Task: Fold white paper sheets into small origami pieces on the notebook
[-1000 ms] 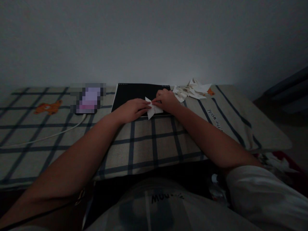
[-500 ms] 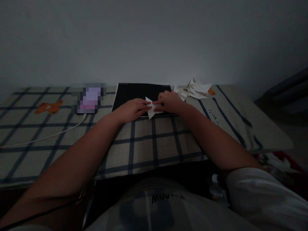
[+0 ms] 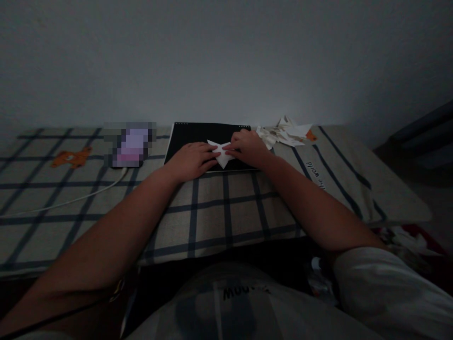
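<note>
Left hand (image 3: 193, 160) and right hand (image 3: 247, 147) seemingly pinching folded white paper (image 3: 221, 153), on black pad (image 3: 194, 134)

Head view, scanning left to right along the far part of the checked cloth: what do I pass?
Orange bear print → blurred device with its white cable → left hand → folded white paper on the black notebook → right hand → pile of paper scraps.

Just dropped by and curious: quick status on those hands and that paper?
Left hand and right hand both pressing the folded white paper. Paper lies flat on black pad. Paper scraps beside right hand, not blocking.
</note>
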The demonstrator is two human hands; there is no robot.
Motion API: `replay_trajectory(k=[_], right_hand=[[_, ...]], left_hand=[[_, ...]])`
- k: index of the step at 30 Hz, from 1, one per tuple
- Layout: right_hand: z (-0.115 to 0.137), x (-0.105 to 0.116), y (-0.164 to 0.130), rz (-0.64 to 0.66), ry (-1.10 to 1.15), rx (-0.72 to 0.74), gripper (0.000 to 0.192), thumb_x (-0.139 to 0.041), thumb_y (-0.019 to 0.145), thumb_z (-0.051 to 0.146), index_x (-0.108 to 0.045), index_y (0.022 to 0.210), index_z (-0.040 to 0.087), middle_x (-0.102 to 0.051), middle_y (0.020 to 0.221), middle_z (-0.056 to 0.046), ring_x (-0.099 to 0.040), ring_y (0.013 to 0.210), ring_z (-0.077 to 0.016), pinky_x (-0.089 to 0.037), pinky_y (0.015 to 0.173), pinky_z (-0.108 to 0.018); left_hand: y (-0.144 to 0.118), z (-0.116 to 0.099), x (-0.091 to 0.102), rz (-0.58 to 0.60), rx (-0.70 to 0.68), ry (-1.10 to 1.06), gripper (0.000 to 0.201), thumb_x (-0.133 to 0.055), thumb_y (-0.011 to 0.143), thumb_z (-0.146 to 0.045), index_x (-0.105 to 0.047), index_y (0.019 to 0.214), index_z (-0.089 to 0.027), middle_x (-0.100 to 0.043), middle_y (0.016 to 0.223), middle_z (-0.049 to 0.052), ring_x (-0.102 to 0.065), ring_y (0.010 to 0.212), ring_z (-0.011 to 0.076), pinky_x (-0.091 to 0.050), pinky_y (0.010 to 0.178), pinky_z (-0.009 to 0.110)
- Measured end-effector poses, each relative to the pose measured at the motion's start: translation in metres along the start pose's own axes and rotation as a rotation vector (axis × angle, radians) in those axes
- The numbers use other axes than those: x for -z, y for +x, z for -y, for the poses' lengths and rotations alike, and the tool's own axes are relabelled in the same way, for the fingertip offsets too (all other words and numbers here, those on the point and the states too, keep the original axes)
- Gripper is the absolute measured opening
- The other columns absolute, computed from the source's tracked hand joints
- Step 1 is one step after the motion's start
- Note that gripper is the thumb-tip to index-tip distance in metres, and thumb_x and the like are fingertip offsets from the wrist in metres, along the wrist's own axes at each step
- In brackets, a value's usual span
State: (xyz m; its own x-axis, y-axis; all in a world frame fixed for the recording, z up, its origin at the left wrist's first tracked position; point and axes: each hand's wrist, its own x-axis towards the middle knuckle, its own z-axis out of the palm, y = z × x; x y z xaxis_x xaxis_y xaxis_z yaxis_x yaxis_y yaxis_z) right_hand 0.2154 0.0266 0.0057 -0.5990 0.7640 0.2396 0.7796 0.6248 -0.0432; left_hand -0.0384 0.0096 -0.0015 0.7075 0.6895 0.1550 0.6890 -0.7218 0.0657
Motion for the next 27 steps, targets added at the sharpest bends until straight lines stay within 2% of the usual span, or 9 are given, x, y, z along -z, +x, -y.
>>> replay_trajectory(k=[3,9,15,20,27], right_hand=[[-0.001,-0.006,0.003,0.028,0.043,-0.011,0.029,-0.061,0.111,0.037,-0.088,0.120,0.028,-0.076,0.119,-0.011,-0.055,0.108,-0.0288,-0.029,0.083,-0.039],[-0.009,-0.013,0.006,0.084,0.107,-0.043,0.025,-0.068,0.107,0.041,-0.087,0.121,0.032,-0.075,0.123,-0.009,-0.056,0.113,-0.0293,-0.030,0.086,-0.039],[-0.015,-0.006,0.005,0.168,0.115,-0.026,0.029,-0.067,0.108,0.045,-0.084,0.130,0.036,-0.074,0.126,-0.010,-0.056,0.116,-0.0303,-0.032,0.091,-0.042],[-0.012,0.001,0.002,0.202,0.103,-0.014,0.031,-0.067,0.107,0.049,-0.085,0.129,0.036,-0.072,0.127,-0.011,-0.054,0.118,-0.0323,-0.032,0.093,-0.043],[-0.004,-0.001,0.001,0.173,0.121,-0.074,0.036,-0.057,0.111,0.044,-0.087,0.118,0.026,-0.074,0.129,-0.012,-0.054,0.117,-0.0309,-0.032,0.093,-0.043]], left_hand=[[0.000,-0.002,0.000,0.014,0.021,0.020,0.052,-0.045,0.112,-0.046,-0.071,0.150,-0.022,-0.064,0.161,0.012,-0.059,0.148,0.0366,-0.047,0.123,0.057],[0.000,-0.005,0.003,0.067,0.022,0.052,0.057,-0.045,0.111,-0.053,-0.068,0.153,-0.022,-0.061,0.164,0.012,-0.057,0.150,0.0348,-0.045,0.125,0.054],[-0.001,-0.009,0.009,0.104,0.038,0.065,0.058,-0.049,0.110,-0.054,-0.064,0.157,-0.022,-0.058,0.167,0.011,-0.053,0.153,0.0343,-0.042,0.127,0.053],[-0.002,-0.009,0.009,0.104,0.037,0.062,0.059,-0.053,0.108,-0.055,-0.064,0.157,-0.023,-0.057,0.168,0.011,-0.053,0.154,0.0345,-0.042,0.127,0.053],[-0.002,-0.009,0.010,0.096,0.044,0.068,0.059,-0.054,0.108,-0.056,-0.063,0.158,-0.025,-0.056,0.169,0.009,-0.052,0.155,0.0353,-0.041,0.128,0.054]])
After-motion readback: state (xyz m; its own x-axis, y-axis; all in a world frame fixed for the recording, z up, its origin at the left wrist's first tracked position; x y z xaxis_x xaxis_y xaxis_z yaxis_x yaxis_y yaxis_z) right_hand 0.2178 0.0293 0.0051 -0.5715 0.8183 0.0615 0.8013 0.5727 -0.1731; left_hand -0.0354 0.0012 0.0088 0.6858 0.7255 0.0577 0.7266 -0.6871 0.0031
